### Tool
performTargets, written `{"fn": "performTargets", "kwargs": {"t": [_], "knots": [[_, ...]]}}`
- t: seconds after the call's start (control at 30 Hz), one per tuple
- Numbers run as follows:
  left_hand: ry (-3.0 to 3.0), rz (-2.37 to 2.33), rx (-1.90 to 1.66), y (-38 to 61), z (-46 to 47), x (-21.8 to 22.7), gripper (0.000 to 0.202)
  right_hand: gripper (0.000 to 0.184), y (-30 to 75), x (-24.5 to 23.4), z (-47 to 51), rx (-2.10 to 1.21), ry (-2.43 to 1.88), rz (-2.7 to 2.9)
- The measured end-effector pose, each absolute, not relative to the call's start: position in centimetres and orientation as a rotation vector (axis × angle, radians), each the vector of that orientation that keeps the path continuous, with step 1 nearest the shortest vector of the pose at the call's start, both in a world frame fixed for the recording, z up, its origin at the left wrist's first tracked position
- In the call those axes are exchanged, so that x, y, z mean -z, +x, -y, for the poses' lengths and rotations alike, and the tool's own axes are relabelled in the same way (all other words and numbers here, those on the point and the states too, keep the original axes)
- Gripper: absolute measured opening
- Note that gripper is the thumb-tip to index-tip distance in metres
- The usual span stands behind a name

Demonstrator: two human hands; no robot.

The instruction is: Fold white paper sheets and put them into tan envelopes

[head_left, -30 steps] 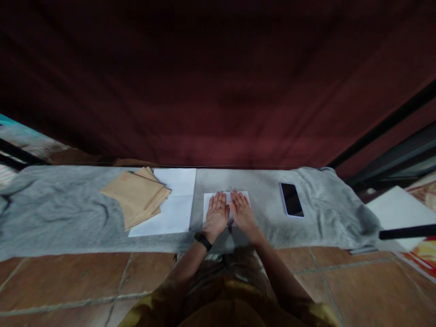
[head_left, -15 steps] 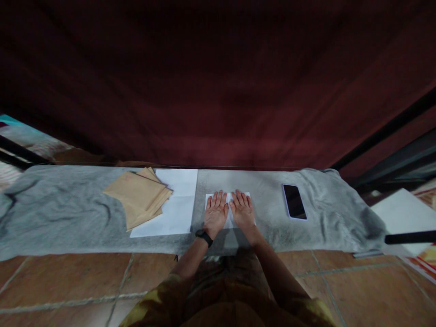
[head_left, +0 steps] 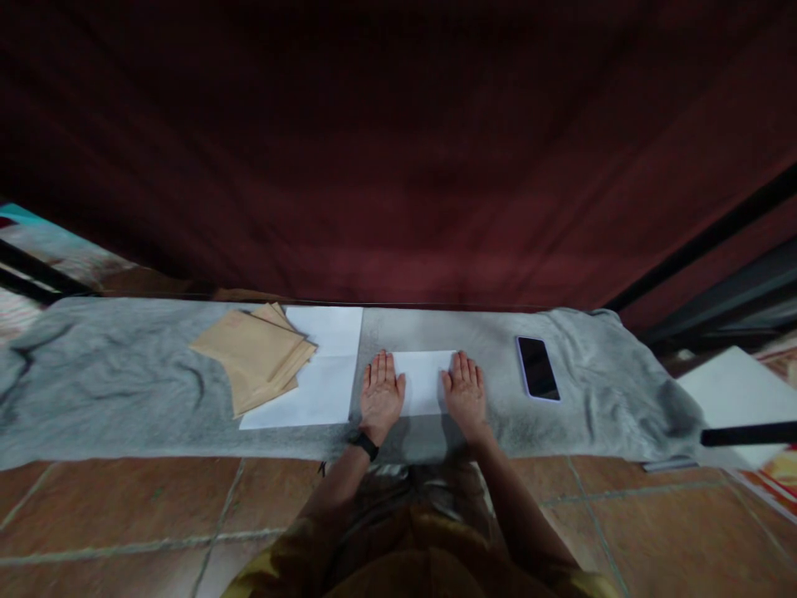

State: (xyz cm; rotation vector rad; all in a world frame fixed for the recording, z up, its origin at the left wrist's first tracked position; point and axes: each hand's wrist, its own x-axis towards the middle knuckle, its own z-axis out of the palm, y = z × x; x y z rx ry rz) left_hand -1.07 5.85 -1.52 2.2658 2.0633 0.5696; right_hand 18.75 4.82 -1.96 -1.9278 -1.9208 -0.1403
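A small white paper [head_left: 423,383] lies flat at the centre of the grey-covered tabletop [head_left: 498,428], straight in front of the person. The left hand [head_left: 381,397] lies palm down over its nine o'clock edge, and the right hand [head_left: 465,392] lies palm down over its three o'clock edge. On both hands the fingers are stretched out straight toward twelve o'clock and set close together, thumbs angled inward, with nothing gripped. The middle of the paper shows bare between the thumbs; in this dim light it is hard to tell whether it is folded or a single layer.

Farther out at nine o'clock, a fanned pile of brown envelopes [head_left: 255,353] overlaps a larger white sheet [head_left: 330,357] (one faint crease runs across it). At three o'clock, well apart from the right hand, lies a phone [head_left: 539,368] with a dark screen. A black wristband [head_left: 365,445] circles the left wrist. Dark red fabric [head_left: 398,208] hangs at twelve o'clock; terracotta tiles [head_left: 155,507] show at seven.
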Motion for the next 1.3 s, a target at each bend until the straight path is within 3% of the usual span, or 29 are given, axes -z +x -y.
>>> {"fn": "performTargets", "kwargs": {"t": [0.33, 0.63, 0.9, 1.0, 1.13, 1.3], "knots": [[2.221, -2.107, -0.662, -1.9, -4.4, 1.3, 0.062, 0.040, 20.7, 1.3, -2.5, 0.102, -2.056, 1.737], [2.243, -2.110, -0.668, -1.9, -4.6, 1.3, 0.062, 0.025, 20.6, 0.4, -3.8, -0.226, -2.013, 1.595], [2.121, -1.988, -0.873, -2.9, -4.4, 1.0, 0.059, 0.041, 20.6, -2.6, -4.1, -0.399, -1.759, 1.564], [1.927, -1.903, -1.085, -3.9, -4.3, 1.0, 0.057, 0.044, 20.5, -6.0, -3.8, -0.316, -1.597, 1.470], [1.718, -1.860, -1.269, -4.7, -4.0, 0.9, 0.055, 0.032, 20.2, -9.0, -2.5, -0.046, -1.367, 1.706], [1.660, -1.754, -1.354, -5.2, -2.5, 0.7, 0.048, 0.031, 19.4, -6.5, 0.8, -0.035, -1.173, 2.201]]}}
